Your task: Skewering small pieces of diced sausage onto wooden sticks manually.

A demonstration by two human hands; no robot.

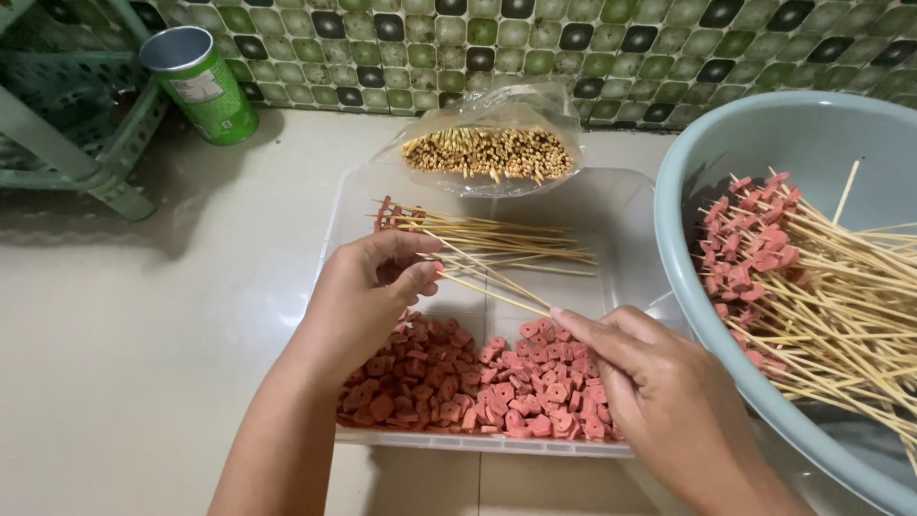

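Observation:
My left hand (368, 296) and my right hand (645, 377) hold one thin bamboo skewer (492, 291) between them, above a clear plastic tray (626, 215). The left fingers pinch its far end, and a small pink piece seems to sit there, mostly hidden. The right fingertips pinch the near end. Under my hands lies a heap of pink sausage pieces (478, 382) in the tray's front. Several skewers with pink pieces on their tips (478, 234) lie across the tray's back.
A clear bag of bare skewers (487, 153) stands behind the tray. A grey-blue basin (697, 287) at the right holds many loaded skewers (793, 277). A green can (201, 86) and a green plastic rack (67, 115) stand at the back left on the pale floor.

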